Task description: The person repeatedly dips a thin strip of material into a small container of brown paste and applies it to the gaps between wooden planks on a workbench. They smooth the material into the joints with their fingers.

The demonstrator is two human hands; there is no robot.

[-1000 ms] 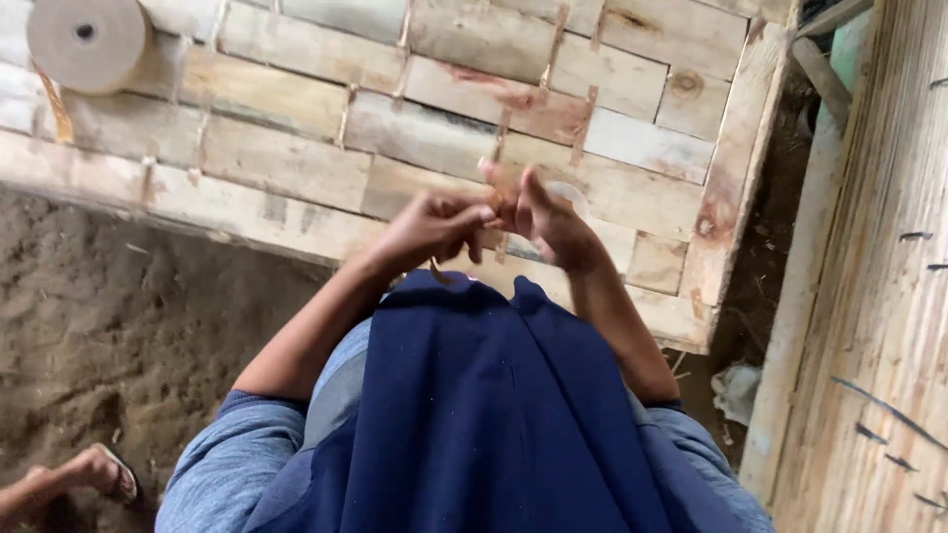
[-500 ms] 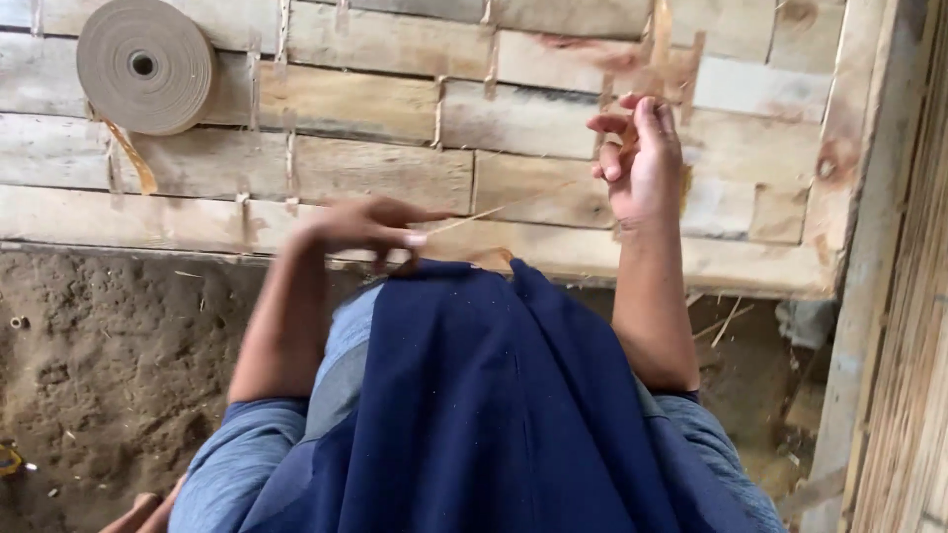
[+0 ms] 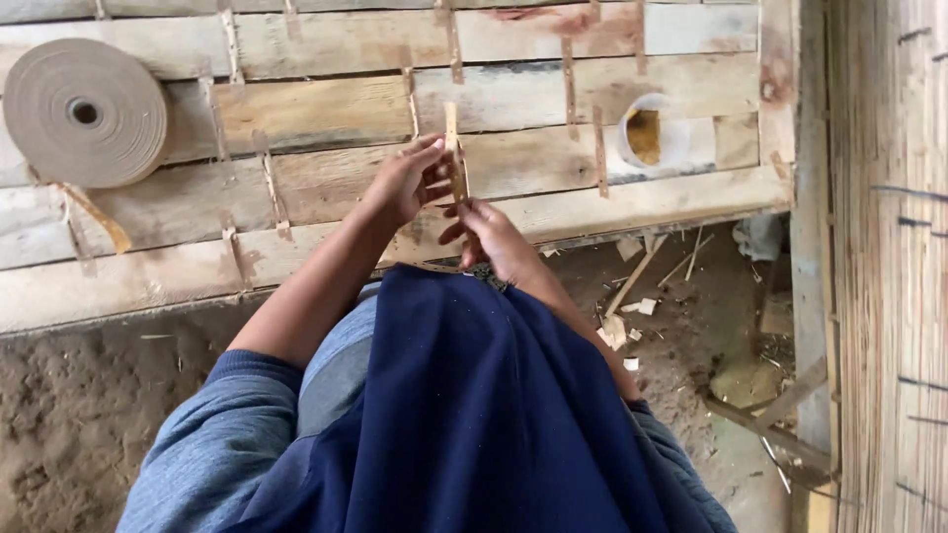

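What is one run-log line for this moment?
left hand: holds strip | right hand: at strip's lower end | strip: upright, over panel | roll: on panel, far left

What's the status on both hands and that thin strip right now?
Left hand pinching the upright strip. Right hand just below, fingers at its lower end. Wooden slat panel behind; nothing in the way.

Soft even daylight, slight blur

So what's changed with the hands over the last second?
The right hand, raised and apart half a second ago, has dropped back beside the left hand; both now pinch the upright strip. The tape roll stays on the wooden panel.
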